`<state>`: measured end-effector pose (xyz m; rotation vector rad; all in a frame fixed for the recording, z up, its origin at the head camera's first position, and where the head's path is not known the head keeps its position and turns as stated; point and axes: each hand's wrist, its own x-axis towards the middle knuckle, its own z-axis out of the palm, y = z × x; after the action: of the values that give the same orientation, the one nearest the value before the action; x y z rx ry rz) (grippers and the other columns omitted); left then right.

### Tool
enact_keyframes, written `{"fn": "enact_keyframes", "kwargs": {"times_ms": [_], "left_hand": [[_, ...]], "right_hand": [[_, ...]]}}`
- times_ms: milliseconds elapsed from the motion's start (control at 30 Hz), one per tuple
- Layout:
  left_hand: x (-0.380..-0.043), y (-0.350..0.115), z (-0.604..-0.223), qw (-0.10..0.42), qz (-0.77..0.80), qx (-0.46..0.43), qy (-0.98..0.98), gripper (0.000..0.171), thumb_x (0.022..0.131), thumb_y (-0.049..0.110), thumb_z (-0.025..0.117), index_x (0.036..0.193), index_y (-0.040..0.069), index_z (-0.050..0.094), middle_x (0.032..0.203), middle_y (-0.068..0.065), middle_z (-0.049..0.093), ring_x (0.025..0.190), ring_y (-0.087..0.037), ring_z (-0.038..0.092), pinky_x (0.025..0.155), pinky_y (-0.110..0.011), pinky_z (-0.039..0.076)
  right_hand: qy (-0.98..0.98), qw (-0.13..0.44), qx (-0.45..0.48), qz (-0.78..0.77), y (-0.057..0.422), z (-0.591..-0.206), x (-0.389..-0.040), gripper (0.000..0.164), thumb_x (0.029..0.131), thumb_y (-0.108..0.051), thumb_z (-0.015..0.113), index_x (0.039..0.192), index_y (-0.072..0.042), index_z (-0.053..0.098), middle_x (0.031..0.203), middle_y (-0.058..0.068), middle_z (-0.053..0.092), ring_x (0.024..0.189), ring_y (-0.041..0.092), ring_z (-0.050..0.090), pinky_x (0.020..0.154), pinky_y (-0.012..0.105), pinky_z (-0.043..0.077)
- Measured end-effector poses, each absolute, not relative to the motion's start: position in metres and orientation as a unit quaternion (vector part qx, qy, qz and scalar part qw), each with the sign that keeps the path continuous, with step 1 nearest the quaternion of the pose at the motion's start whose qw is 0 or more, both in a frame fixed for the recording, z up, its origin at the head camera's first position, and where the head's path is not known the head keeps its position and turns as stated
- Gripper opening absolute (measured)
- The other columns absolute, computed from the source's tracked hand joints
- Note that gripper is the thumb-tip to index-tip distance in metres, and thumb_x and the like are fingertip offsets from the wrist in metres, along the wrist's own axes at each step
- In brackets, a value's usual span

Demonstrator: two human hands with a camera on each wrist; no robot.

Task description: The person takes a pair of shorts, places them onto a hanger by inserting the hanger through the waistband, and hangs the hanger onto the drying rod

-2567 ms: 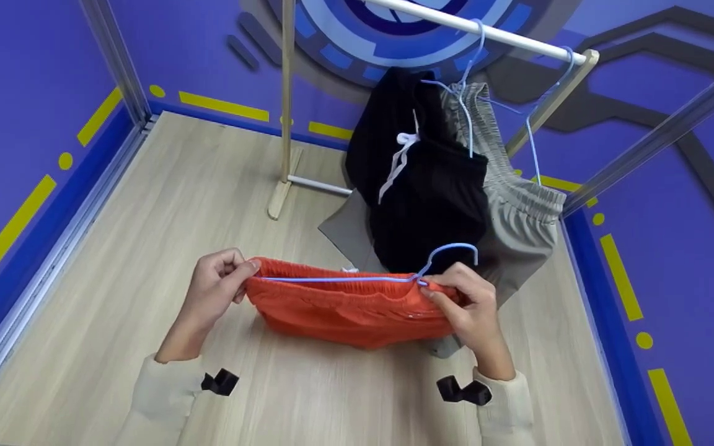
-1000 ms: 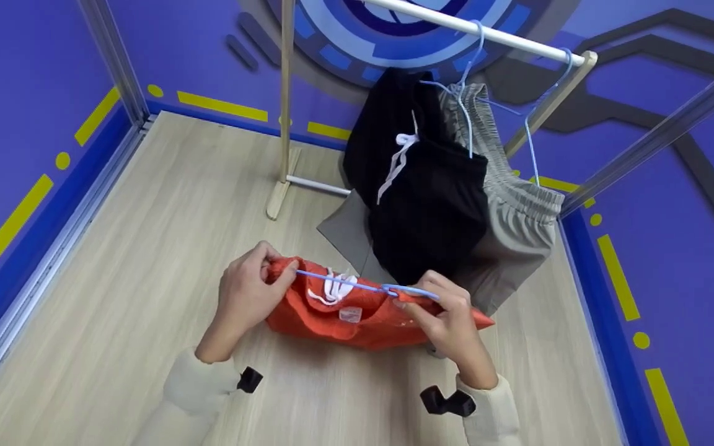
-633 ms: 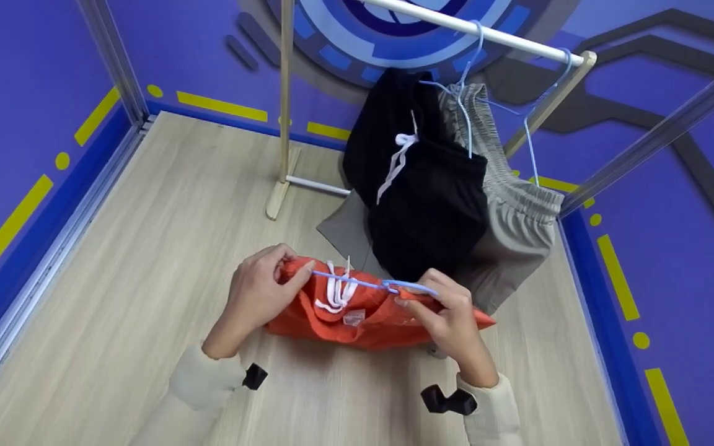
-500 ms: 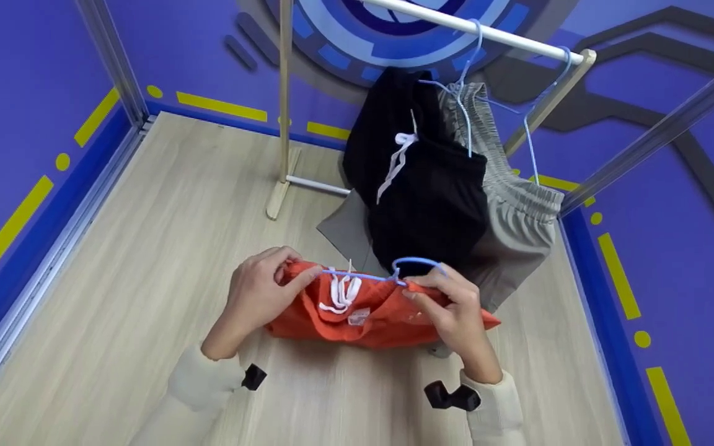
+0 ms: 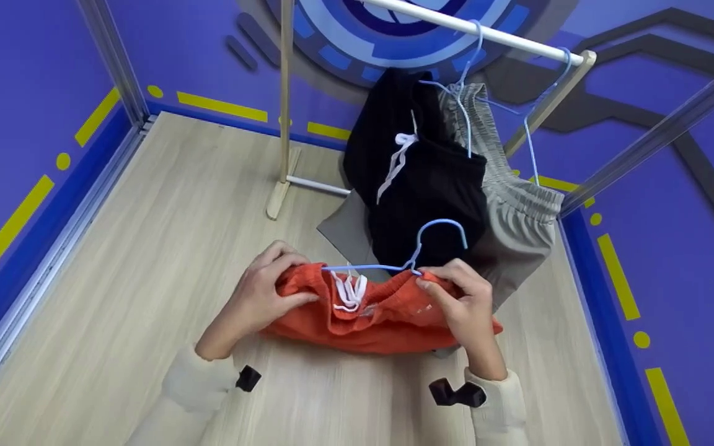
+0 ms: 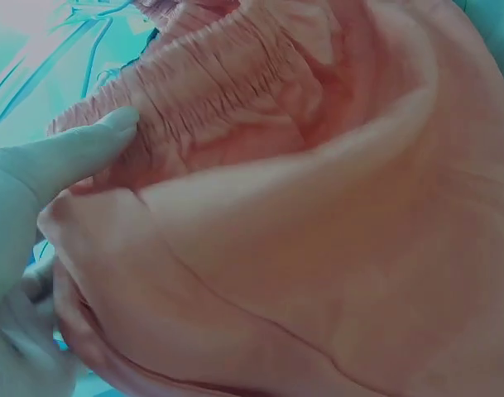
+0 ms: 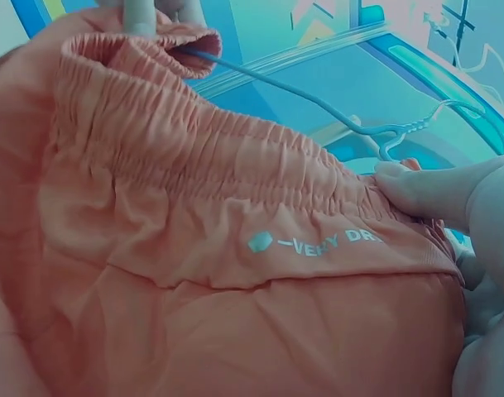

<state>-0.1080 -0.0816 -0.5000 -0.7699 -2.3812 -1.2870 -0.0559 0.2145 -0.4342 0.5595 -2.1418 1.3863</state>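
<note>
Orange-red shorts (image 5: 388,334) with a gathered elastic waistband and a white drawstring (image 5: 351,291) hang between my two hands. My left hand (image 5: 267,291) grips the left end of the waistband, thumb on the near side, as the left wrist view also shows. Near the right end, my right hand (image 5: 465,297) pinches the waistband beside the neck of a blue wire hanger (image 5: 369,267). The hanger's left arm runs into the waistband by my left hand, and its hook rises free above the cloth. White lettering (image 7: 334,244) shows below the waistband in the right wrist view.
A clothes rack with a white rail (image 5: 518,41) and wooden posts stands behind. Black shorts (image 5: 428,198) and grey trousers (image 5: 524,217) hang from it on blue hangers, right behind the orange shorts. Light wood flooring (image 5: 171,217) stretches left, bounded by blue walls (image 5: 35,74).
My left hand has come inward from the left, bunching the waistband and showing the drawstring. The hanger's hook dipped, then swung back upright. My left thumb has slid down off the hanger wire.
</note>
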Motion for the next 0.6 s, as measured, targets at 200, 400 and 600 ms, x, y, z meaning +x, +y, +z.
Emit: {"fn": "enact_keyframes", "kwargs": {"times_ms": [200, 400, 600], "left_hand": [[-0.106, -0.083, -0.501, 0.182, -0.504, -0.287, -0.794, 0.037, 0.068, 0.029, 0.080, 0.100, 0.021, 0.064, 0.090, 0.010, 0.064, 0.079, -0.003, 0.056, 0.069, -0.022, 0.045], [-0.107, -0.086, -0.500, 0.176, -0.548, -0.307, -0.758, 0.019, 0.073, 0.023, 0.076, 0.089, 0.020, 0.067, 0.084, 0.006, 0.067, 0.076, -0.006, 0.059, 0.070, -0.017, 0.047], [-0.104, -0.095, -0.485, 0.154, -0.558, -0.313, -0.753, 0.008, 0.078, 0.014, 0.071, 0.087, 0.015, 0.070, 0.077, 0.004, 0.068, 0.064, -0.005, 0.055, 0.061, -0.015, 0.045]], "right_hand": [[-0.792, 0.265, 0.200, 0.511, 0.215, -0.434, -0.055, 0.018, 0.069, 0.013, 0.070, 0.083, 0.003, 0.069, 0.073, 0.013, 0.061, 0.066, 0.011, 0.051, 0.057, 0.019, 0.040], [-0.794, 0.266, 0.201, 0.507, 0.215, -0.434, -0.055, 0.019, 0.068, 0.013, 0.070, 0.083, 0.002, 0.069, 0.073, 0.012, 0.061, 0.065, 0.011, 0.050, 0.056, 0.019, 0.040], [-0.798, 0.272, 0.203, 0.498, 0.215, -0.434, -0.055, 0.020, 0.068, 0.013, 0.070, 0.085, 0.002, 0.070, 0.072, 0.011, 0.060, 0.064, 0.010, 0.049, 0.054, 0.020, 0.038]]}}
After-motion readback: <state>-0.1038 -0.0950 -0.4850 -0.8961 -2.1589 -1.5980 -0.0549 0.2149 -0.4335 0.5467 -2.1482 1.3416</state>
